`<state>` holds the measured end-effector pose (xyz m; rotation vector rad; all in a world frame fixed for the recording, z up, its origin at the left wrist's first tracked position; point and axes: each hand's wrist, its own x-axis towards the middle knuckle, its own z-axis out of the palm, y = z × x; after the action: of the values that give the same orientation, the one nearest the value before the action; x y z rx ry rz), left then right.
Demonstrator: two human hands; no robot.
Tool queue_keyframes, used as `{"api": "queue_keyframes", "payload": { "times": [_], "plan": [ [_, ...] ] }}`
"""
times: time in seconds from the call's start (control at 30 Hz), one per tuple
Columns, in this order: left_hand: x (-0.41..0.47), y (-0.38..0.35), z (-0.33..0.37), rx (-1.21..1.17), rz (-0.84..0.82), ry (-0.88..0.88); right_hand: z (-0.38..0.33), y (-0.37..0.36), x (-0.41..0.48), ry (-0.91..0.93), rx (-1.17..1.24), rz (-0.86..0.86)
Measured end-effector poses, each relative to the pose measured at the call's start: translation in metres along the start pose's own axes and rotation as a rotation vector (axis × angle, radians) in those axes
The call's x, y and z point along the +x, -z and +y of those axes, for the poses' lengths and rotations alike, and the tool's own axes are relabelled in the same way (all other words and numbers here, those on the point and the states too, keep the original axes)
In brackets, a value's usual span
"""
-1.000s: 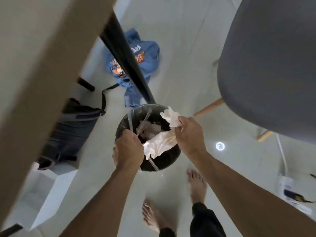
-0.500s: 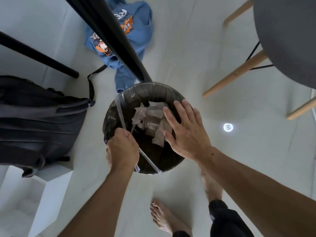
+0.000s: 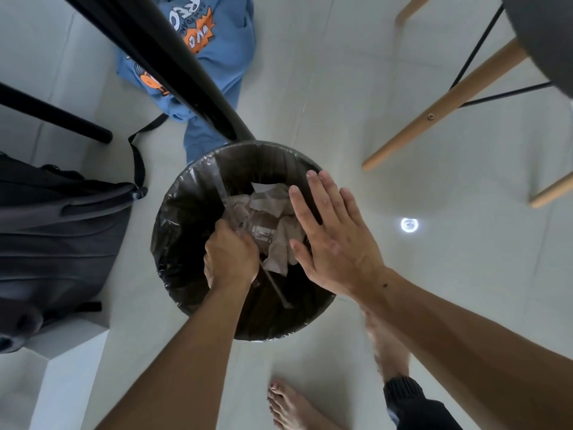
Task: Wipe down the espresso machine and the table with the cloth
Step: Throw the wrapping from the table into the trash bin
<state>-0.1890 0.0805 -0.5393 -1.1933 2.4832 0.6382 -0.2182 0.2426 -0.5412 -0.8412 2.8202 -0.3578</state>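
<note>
**Cloth (image 3: 274, 218) dropped in the bin, hands above it**

The cloth seems to be the pale crumpled wad lying in the lined bin (image 3: 183, 274) on the floor, but I cannot tell it apart from the other scraps there. It looks light, thin and limp, and a pinch on any raised fold should lift it. The left hand (image 3: 231, 259) is clenched round clear plastic strips (image 3: 221, 189) that reach into the bin. The right hand (image 3: 335, 240) hovers flat over the rim, fingers straight, holding nothing. The espresso machine and the surface are out of view; only a black table leg (image 3: 173, 63) shows.
</note>
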Motion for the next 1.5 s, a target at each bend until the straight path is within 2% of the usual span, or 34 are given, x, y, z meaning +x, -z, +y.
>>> {"api": "queue_keyframes", "payload": {
  "times": [0.13, 0.23, 0.37, 0.5, 0.8, 0.93, 1.1, 1.23, 1.37, 1.5],
  "plan": [
    [-0.002, -0.019, -0.008, 0.058, -0.302, -0.092, 0.001, -0.002, 0.0, 0.005, -0.001, 0.018],
    [-0.011, -0.016, -0.009, 0.118, -0.365, -0.073, 0.001, 0.0, 0.0, 0.008, -0.009, -0.006],
    [-0.024, 0.011, 0.0, 0.148, -0.301, -0.061, -0.003, 0.018, 0.0, -0.01, -0.001, -0.038],
    [-0.043, 0.054, 0.017, 0.116, -0.241, -0.068, -0.012, 0.072, 0.002, -0.027, 0.0, -0.027],
    [-0.146, 0.201, 0.101, -0.034, -0.152, -0.125, -0.042, 0.274, -0.009, -0.081, 0.001, 0.047],
    [-0.192, 0.264, 0.135, -0.1, -0.164, -0.186, -0.058, 0.369, -0.005, -0.077, -0.019, 0.108],
    [-0.23, 0.344, 0.175, -0.163, -0.109, -0.242, -0.081, 0.477, 0.019, -0.005, -0.047, 0.2],
    [-0.232, 0.407, 0.189, -0.259, 0.028, -0.308, -0.107, 0.544, 0.048, 0.088, -0.04, 0.26],
    [-0.223, 0.476, 0.179, -0.355, 0.149, -0.236, -0.144, 0.584, 0.074, 0.187, -0.039, 0.261],
    [-0.206, 0.535, 0.13, -0.41, 0.307, -0.06, -0.195, 0.591, 0.102, 0.254, -0.021, 0.212]
  ]
}}
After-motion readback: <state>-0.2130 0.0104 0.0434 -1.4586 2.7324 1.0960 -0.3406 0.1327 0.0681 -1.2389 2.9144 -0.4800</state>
